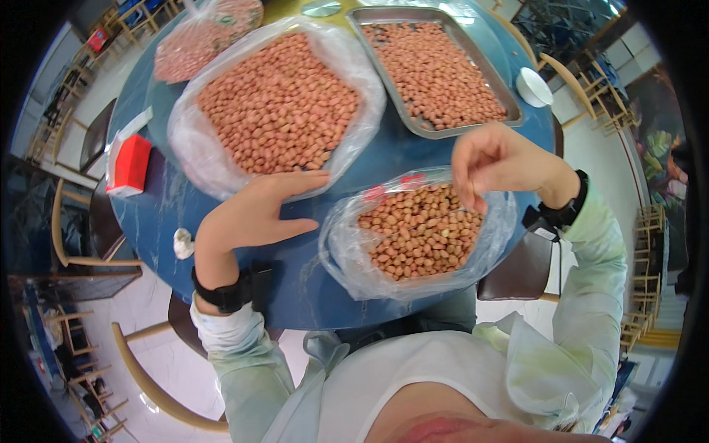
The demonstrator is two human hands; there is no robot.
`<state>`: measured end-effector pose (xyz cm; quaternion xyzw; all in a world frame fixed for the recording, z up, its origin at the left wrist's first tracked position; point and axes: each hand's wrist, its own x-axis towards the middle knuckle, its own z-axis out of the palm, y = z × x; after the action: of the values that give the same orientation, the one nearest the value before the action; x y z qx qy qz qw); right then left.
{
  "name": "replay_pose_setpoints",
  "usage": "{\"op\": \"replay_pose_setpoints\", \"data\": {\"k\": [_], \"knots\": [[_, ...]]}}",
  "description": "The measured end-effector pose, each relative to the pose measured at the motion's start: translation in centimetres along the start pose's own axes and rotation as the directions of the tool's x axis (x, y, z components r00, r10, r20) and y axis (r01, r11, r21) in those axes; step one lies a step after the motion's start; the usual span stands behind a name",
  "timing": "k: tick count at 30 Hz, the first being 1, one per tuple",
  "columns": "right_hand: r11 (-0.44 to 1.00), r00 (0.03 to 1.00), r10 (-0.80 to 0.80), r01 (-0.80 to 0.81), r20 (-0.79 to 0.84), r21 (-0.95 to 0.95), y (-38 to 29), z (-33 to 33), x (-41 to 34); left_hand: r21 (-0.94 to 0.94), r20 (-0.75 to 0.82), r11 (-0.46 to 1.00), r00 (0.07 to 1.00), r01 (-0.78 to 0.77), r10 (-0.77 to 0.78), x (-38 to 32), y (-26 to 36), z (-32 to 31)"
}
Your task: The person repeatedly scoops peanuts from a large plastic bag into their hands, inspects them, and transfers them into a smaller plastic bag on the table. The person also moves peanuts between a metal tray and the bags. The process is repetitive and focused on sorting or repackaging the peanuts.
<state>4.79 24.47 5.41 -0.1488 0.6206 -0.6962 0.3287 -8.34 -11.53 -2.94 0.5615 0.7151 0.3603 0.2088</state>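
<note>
My left hand [260, 207] rests at the near rim of a large open plastic bag [368, 119] full of pink-skinned peanuts [277, 105], thumb apart from the fingers. Over the right side of a smaller clear plastic bag [343, 266] hangs my right hand [490, 166], its fingers curled down and fingertips close together; whether something small is between them cannot be told. Browner peanuts [424, 238] lie in that smaller bag. Behind it, a metal tray [440, 132] holds a layer of more pink peanuts [437, 75].
A tied bag of pinkish peanuts [202, 41] lies at the back left of the round blue table [310, 293]. A red and white box [130, 166] and a garlic bulb [183, 243] are at the left. A white bowl [534, 87] sits at the right edge. Wooden-armed chairs surround the table.
</note>
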Motion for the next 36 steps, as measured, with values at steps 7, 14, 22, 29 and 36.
{"op": "replay_pose_setpoints", "data": {"k": [7,14,22,29,36], "knots": [[0.346,0.947,0.303,-0.213,-0.106,-0.914,-2.8,1.6,4.1,0.055,-0.013,0.997,0.999,-0.045,0.045,-0.2,-0.6,0.3],[0.137,0.954,-0.289,0.122,0.078,-0.983,-1.4,-0.7,15.8,0.008,0.044,1.0,0.999,0.017,-0.017,0.0,-0.1,-0.1],[-0.074,0.974,-0.222,0.022,0.038,-0.997,1.5,-1.7,20.6,0.025,0.024,1.0,1.0,0.011,-0.011,-0.1,-0.1,-0.1],[0.032,0.973,-0.231,0.009,0.001,-0.999,1.8,-1.3,20.8,0.04,0.013,0.999,1.0,0.009,-0.01,-0.2,-0.1,0.1],[0.506,0.894,-0.447,0.252,-0.001,-0.825,-0.6,0.6,16.9,0.016,0.019,0.998,0.998,0.059,-0.059,0.0,0.2,0.1]]}}
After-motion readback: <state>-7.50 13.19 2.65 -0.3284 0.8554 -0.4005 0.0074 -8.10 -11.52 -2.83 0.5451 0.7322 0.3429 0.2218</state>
